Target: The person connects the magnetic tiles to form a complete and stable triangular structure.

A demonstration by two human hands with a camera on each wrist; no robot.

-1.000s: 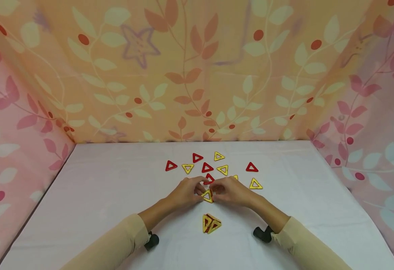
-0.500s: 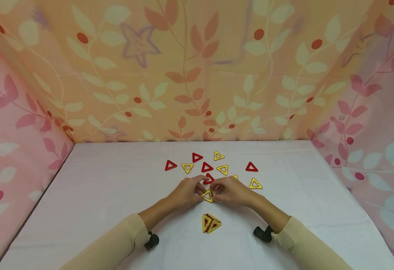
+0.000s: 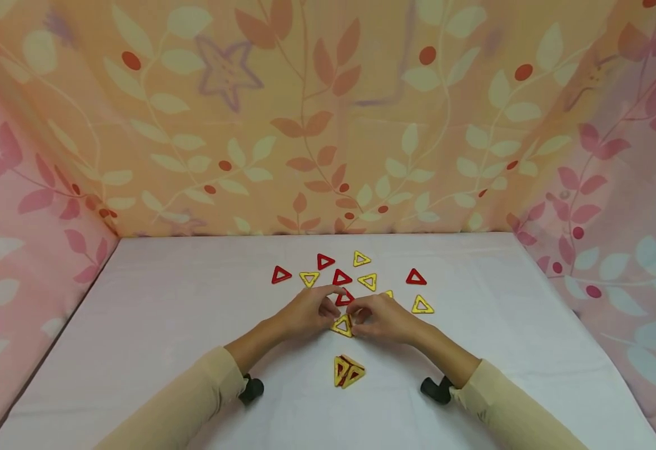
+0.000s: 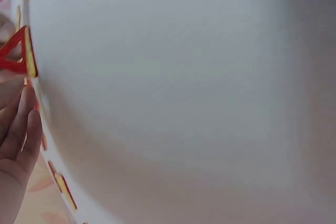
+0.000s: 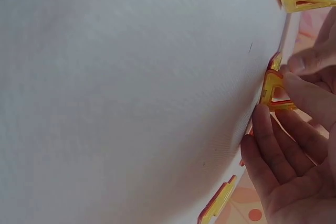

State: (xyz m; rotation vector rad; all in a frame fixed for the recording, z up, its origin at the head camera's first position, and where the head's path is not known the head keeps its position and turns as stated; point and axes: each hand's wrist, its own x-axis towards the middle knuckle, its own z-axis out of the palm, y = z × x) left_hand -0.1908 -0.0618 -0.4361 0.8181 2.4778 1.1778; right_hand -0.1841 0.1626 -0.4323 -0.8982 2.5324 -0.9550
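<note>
Between both hands, a yellow magnetic triangle tile (image 3: 342, 332) leans against a red triangle tile (image 4: 16, 67), whose face shows in the left wrist view. My right hand (image 3: 384, 319) pinches this joined piece between thumb and fingertips. On its other side, my left hand (image 3: 308, 314) holds the edge with the thumb near a corner, index finger raised above; its exact contact is partly hidden. Nearer the body stands a small pyramid (image 3: 356, 379) of yellow and red tiles. Just beyond the fingertips lies a loose red tile (image 3: 343, 304).
Several loose red and yellow tiles lie flat farther back, among them a red one (image 3: 274, 275) at left, a yellow one (image 3: 308, 273), and a red (image 3: 416, 284) and a yellow one (image 3: 422, 312) at right. A white cloth (image 3: 165, 350) covers the table; patterned curtains surround it.
The left index finger has lifted slightly and the left hand has shifted a little away from the right one. The joined tiles stay in place; the whole view drifts slightly left.
</note>
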